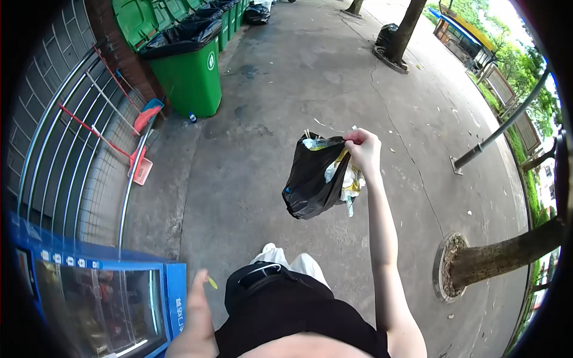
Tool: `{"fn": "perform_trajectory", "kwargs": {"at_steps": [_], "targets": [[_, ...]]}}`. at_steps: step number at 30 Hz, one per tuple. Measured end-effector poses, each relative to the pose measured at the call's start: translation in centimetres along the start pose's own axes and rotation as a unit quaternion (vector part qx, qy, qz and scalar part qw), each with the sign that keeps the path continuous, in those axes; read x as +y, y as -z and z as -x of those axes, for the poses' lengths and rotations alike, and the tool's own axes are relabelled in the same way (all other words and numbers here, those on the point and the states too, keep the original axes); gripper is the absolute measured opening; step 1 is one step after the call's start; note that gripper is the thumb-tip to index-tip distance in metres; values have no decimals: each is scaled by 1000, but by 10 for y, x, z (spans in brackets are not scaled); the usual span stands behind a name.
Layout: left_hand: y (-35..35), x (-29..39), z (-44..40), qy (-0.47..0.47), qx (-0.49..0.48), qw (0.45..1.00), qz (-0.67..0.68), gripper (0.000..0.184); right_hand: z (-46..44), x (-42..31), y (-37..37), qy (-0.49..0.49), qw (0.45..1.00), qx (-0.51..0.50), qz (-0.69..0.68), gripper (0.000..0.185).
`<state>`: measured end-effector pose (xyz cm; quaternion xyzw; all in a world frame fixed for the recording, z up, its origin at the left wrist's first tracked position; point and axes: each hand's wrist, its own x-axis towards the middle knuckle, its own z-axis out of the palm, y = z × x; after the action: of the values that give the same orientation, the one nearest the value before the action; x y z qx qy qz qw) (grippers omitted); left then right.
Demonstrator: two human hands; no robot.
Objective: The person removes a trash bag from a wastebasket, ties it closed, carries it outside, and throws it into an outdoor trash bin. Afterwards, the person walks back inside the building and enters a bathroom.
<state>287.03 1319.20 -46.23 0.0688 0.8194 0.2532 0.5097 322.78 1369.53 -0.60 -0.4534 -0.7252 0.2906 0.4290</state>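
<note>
My right hand is closed on the gathered rim of a black garbage bag, which hangs from it over the pavement. Crumpled white and yellow waste shows at the bag's side, and thin sticks with a pale blue wrapper poke out at its top. Low at my left side is my left hand, seen edge-on with most fingers hidden. A small yellow-green strip appears right by its fingertips; whether it is held I cannot tell.
Green wheeled bins with black liners stand in a row at the upper left. Metal railings hold long-handled red dustpans. A blue vending machine is close on my left; a tree trunk and a pole rise on the right.
</note>
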Motion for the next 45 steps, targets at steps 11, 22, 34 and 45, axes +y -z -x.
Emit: {"fn": "perform_trajectory", "kwargs": {"at_steps": [11, 22, 34, 45], "targets": [[-99, 556, -124, -329, 46, 914, 234, 22, -396, 58, -163, 159, 975, -152, 34, 10], [-175, 361, -72, 290, 77, 857, 419, 44, -701, 4, -373, 235, 949, -211, 16, 10], [92, 801, -318, -113, 228, 861, 440, 49, -977, -245, -675, 477, 870, -109, -64, 13], [430, 1235, -290, -497, 308, 717, 381, 65, -1059, -326, -957, 404, 873, -255, 95, 41]]}}
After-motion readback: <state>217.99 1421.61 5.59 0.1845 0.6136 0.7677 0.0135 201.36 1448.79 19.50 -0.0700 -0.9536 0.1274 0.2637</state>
